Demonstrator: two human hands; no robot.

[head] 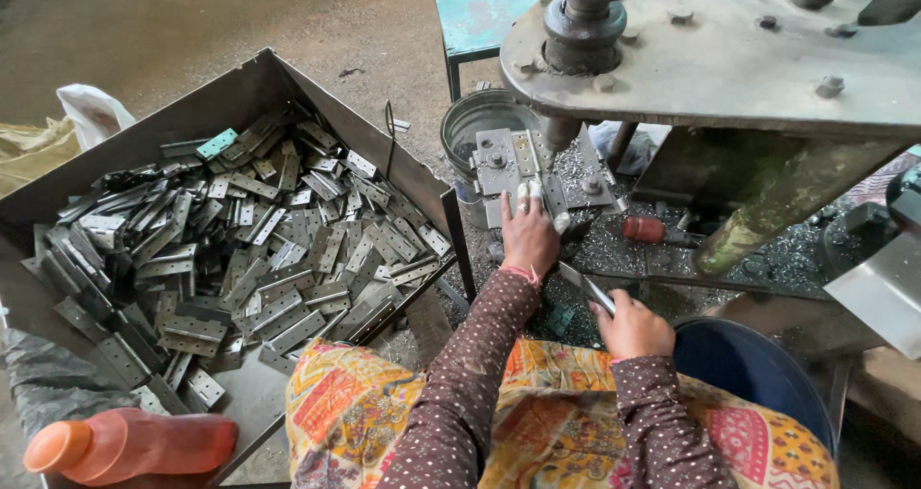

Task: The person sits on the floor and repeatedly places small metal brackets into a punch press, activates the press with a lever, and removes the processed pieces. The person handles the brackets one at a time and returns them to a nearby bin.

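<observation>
Head view: left hand [529, 235] lies flat, bandaged fingers [529, 196] stretched onto a hinge plate [524, 153] on the press die [537, 167]; holding nothing. Right hand [630, 328] is closed on another hinge plate [587, 288] over the lap; seat the plate squarely, I judge, fingers away from the ram [559, 129].

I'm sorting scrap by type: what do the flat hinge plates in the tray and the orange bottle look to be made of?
Hinge plates: seemingly bare steel sheet, dull grey with a faint sheen, punched holes, no paint visible. Orange bottle: likely plastic, smooth and slightly translucent, with a moulded cap. The plate in the right hand looks like the same grey metal.
</observation>
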